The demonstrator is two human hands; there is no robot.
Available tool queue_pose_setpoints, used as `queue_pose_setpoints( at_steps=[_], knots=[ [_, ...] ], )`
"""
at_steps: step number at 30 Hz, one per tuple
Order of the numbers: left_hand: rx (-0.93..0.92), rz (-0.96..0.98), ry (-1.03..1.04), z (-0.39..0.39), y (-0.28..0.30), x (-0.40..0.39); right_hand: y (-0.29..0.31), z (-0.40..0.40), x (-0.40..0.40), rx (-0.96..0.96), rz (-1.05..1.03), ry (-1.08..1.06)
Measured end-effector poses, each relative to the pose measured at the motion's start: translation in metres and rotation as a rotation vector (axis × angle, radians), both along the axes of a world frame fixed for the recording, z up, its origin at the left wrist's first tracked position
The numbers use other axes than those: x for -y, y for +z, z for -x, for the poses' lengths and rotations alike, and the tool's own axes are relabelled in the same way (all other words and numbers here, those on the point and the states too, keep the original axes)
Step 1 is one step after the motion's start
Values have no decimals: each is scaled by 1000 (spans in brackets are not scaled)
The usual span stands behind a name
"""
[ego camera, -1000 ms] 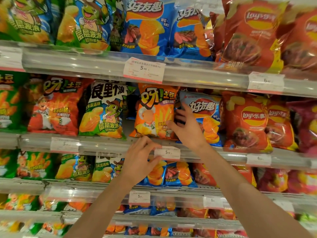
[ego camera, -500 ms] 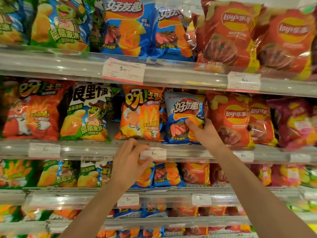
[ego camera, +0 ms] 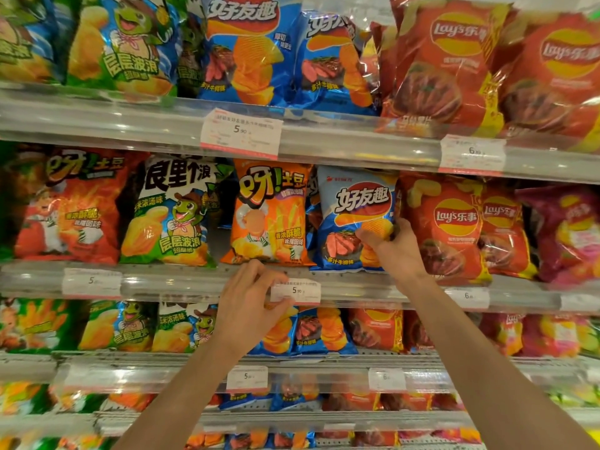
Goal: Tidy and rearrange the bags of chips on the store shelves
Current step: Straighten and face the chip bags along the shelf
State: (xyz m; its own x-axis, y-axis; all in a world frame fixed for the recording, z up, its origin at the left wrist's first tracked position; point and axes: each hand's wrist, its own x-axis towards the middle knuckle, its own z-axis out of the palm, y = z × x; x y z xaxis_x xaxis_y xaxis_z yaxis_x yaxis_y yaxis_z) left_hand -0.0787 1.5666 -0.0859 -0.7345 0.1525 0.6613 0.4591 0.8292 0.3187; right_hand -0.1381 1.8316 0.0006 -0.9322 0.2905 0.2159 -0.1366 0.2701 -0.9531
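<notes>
A blue chip bag (ego camera: 350, 216) stands upright on the second shelf, between an orange bag (ego camera: 269, 212) and a red Lay's bag (ego camera: 448, 228). My right hand (ego camera: 394, 248) grips the blue bag's lower right side, thumb across its front. My left hand (ego camera: 250, 303) rests against the shelf rail (ego camera: 194, 282) just below the orange bag, fingers curled beside a white price tag (ego camera: 295, 291), which the fingertips touch. I cannot tell whether it pinches the tag.
Shelves above and below are packed with bags: green and blue ones (ego camera: 130, 47) up left, red Lay's bags (ego camera: 454, 66) up right, magenta bags (ego camera: 565, 232) at far right. A small gap shows behind the green-white bag (ego camera: 172, 212) and the orange bag.
My right hand slid from the blue bag's upper left to its lower right side, and the bag now stands straight, facing forward. The left hand has stayed at the rail.
</notes>
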Motion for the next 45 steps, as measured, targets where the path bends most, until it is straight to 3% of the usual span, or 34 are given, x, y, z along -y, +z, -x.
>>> queue_pose_setpoints(
  at_steps=[8, 15, 20, 24, 27, 39, 45],
  knots=[
    [-7, -20, -22, 1, 0, 1, -4, -1, 0, -16, -68, 16],
    [9, -48, -30, -2, 1, 0, -8, -16, -1, -57, -275, 3],
    [16, -68, -2, -6, 1, -5, -31, -51, 0, -222, -524, 6],
    [-9, -55, 27, -11, -2, -8, -69, -75, 1, -198, -811, -22],
    [-19, -36, 55, -16, -5, -11, -94, -88, 1, -262, -913, -44],
    [79, -156, -32, -43, -21, -4, -131, -123, 18, -206, -846, -33],
    [218, -390, -59, -82, -50, 28, -154, -171, 53, 76, -636, 24]
  ],
)
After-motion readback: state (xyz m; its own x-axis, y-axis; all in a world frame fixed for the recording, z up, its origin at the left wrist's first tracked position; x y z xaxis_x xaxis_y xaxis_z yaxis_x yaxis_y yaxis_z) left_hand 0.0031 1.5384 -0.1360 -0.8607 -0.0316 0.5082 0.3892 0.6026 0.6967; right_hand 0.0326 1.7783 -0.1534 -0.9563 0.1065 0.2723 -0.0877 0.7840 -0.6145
